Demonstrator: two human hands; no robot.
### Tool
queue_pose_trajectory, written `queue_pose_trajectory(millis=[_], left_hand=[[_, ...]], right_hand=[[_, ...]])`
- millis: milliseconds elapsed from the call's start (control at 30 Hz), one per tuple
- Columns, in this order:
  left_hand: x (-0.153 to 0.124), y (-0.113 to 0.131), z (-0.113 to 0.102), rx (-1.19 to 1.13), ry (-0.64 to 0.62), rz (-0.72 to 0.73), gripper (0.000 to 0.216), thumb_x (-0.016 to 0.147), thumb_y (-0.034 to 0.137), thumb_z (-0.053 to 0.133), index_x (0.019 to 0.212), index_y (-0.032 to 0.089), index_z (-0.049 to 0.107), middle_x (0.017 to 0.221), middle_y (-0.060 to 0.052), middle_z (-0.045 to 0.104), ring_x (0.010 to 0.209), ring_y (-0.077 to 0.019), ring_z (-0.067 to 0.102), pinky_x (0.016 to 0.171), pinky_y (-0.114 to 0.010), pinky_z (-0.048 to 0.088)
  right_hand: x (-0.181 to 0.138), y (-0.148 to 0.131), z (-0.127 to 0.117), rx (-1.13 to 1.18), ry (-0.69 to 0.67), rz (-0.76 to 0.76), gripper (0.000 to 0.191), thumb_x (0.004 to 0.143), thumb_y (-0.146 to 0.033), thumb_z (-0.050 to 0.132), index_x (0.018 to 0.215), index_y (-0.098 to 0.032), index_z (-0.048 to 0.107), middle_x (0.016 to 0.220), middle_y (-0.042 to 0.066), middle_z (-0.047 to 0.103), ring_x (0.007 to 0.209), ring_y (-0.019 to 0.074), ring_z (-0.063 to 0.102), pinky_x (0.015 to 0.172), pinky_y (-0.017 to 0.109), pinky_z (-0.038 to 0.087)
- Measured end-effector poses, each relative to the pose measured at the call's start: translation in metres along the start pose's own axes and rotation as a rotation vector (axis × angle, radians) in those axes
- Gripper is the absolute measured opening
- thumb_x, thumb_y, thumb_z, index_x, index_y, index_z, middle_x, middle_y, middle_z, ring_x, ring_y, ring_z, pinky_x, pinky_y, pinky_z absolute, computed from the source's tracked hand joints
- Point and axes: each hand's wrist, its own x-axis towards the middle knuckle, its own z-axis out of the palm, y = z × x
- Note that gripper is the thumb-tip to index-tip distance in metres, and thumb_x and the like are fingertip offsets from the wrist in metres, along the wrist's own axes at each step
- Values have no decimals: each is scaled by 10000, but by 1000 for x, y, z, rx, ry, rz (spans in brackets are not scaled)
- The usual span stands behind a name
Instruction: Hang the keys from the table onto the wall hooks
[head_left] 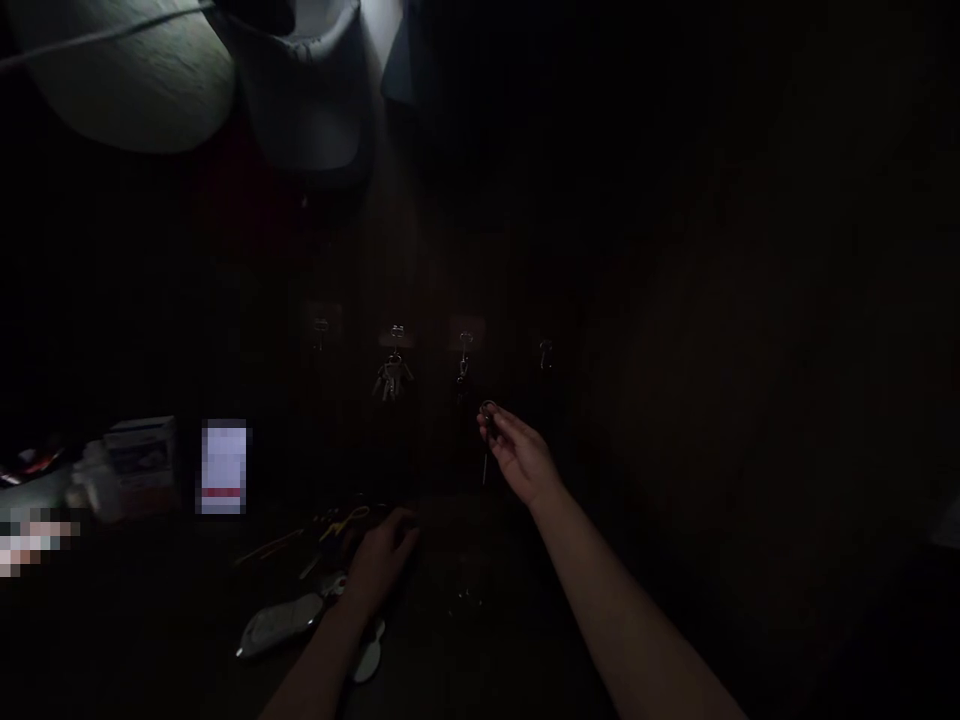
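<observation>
My right hand (523, 455) is raised in front of a row of hooks, its thumb and fingers pinched on a key ring (488, 408). A thin key (484, 468) seems to hang below the fingers, though it is dim. My left hand (384, 555) lies low on the dark surface, thumb and forefinger apart, with nothing visible in it. Just left of it is a yellow cord (352, 522). Beside my left wrist lie a grey key fob (283, 624) and a pale rounded tag (368, 660). A bunch of keys (392, 378) hangs from one hook (397, 331).
Another hook (466, 338) carries a small clasp; more hooks (546, 350) flank these. Caps (307, 120) hang at upper left. A box (142, 465) and a blurred bright rectangle (223, 465) stand at left. Small shiny bits (466, 598) lie front centre. Much is dark.
</observation>
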Motion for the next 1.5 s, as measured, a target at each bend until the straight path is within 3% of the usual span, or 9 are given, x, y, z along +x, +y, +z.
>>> queue_pose_trajectory(millis=[367,667,1033,1500], left_hand=[[1,0,0,58,-67,-58,262,802,323,418,984,218,574,989,-34,679,929,-176,620,803,-252,429],[2,-2,1,54,-59,-54,225,800,287,443,972,228,575,984,-22,686,935,-170,627,800,-238,430],[2,-3,1,58,-58,-46,251,800,291,444,997,221,583,988,-32,685,928,-178,622,806,-253,423],[1,3,-2,77,-67,-41,240,812,282,430,978,221,592,1034,-29,672,954,-166,613,822,-240,424]], right_hand=[[34,-22,53,10,53,-93,76,689,-106,680,688,-162,629,685,-12,690,656,135,682,546,195,541],[51,-18,69,-82,169,-51,106,761,-83,599,686,-156,580,576,-26,647,507,89,633,423,152,473],[50,6,56,-116,240,-63,141,702,-181,675,664,-182,539,551,-48,595,479,80,585,433,174,469],[14,47,16,-199,150,41,171,647,-307,653,781,-201,636,710,-7,665,643,104,605,576,202,427]])
